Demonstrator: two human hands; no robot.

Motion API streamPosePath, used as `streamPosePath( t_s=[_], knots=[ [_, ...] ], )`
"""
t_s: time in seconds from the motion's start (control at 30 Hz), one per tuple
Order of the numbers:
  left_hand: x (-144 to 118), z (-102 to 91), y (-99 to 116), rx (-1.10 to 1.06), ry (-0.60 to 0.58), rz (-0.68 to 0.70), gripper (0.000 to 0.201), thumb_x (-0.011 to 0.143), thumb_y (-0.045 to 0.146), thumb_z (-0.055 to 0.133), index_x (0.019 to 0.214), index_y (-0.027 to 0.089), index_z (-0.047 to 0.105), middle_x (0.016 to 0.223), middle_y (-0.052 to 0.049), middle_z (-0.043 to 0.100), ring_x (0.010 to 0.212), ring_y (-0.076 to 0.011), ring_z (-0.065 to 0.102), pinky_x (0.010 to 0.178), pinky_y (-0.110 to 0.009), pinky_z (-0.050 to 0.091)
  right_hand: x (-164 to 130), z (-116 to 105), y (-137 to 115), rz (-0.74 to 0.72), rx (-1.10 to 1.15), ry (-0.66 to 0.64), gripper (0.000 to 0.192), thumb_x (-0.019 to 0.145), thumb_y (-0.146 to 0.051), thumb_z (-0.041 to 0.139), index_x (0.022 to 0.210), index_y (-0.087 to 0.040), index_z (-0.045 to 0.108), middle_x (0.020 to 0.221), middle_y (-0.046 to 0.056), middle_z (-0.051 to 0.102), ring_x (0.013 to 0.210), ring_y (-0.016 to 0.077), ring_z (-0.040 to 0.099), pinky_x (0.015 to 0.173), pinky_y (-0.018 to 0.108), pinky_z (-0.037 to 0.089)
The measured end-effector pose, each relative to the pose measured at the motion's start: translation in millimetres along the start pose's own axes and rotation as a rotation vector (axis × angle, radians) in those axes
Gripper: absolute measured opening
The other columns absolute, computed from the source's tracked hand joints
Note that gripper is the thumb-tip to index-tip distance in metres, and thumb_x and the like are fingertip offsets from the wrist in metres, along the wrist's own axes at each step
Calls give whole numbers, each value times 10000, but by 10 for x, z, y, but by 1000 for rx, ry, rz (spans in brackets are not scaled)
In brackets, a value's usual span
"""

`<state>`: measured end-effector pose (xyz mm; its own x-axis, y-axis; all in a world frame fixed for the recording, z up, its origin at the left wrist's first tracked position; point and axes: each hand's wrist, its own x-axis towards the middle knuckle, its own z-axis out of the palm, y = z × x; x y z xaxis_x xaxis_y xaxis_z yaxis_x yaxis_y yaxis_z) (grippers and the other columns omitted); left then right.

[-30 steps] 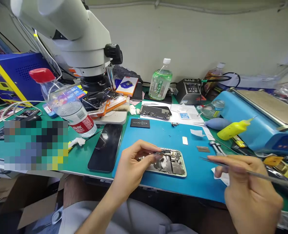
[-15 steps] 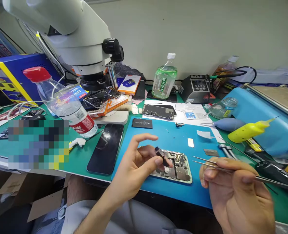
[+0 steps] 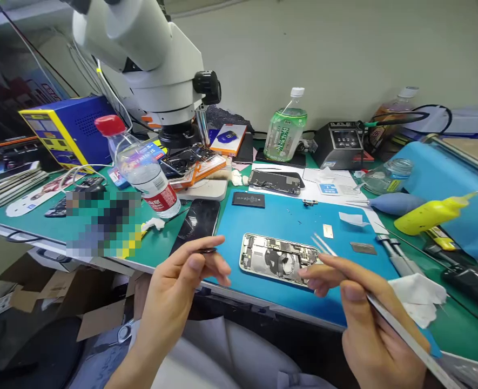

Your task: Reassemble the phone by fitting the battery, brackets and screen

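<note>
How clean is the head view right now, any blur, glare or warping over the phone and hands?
Head view: the opened phone on the blue mat is fairly sharp; the right hand and tweezers are motion-blurred; the left hand is softer. The black screen shows glare. Wide-angle warping bends the microscope. A pixelated patch hides part of the bench.

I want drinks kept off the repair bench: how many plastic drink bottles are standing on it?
2. The red-capped bottle stands left of the microscope base, by the dark phone; the green-labelled bottle stands at the back near the wall. An amber bottle farther right may be something else.
</note>
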<state>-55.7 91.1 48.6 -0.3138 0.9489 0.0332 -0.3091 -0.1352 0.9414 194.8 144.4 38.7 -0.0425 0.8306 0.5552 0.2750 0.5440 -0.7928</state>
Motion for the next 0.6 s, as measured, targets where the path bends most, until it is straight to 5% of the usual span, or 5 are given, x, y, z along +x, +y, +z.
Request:
streamPosePath(
  t_s=[0.1,0.17,0.33,0.53,0.6],
  knots=[
    [1,7,-24,176,70,58,452,1052,619,678,1100,220,883,730,-10,684,556,-95,630,549,-209,546,-22,52,-7,-47,39,-49,274,1111,-378,623,1303,-333,814,1010,33,823,788,162,744,737,295,643],
    [24,51,-63,253,48,110,396,1052,577,698,1088,233,891,773,-8,695,538,-97,640,516,-217,551,4,108,4,49,136,15,256,1108,-407,625,1206,-335,850,958,34,798,751,155,730,674,283,635],
    [53,69,-204,404,12,194,181,1040,362,766,1172,319,882,1019,-19,864,884,-200,833,834,-291,679,94,305,-45,286,444,77,326,1070,-526,652,1118,-302,884,859,59,797,690,184,759,554,287,654],
    [33,-92,-301,914,51,644,219,1056,257,743,1204,372,856,1123,20,869,1092,-246,734,1017,-413,501,47,616,-209,296,462,-15,334,1094,-474,618,1106,-279,888,976,98,853,733,227,817,637,340,710],
    [34,-128,-333,1082,112,689,210,1065,249,729,1190,364,852,1158,17,859,1116,-259,670,1040,-446,402,-10,727,-236,274,450,27,352,1113,-449,579,1064,-273,880,935,76,845,757,234,830,673,357,721]
  ],
)
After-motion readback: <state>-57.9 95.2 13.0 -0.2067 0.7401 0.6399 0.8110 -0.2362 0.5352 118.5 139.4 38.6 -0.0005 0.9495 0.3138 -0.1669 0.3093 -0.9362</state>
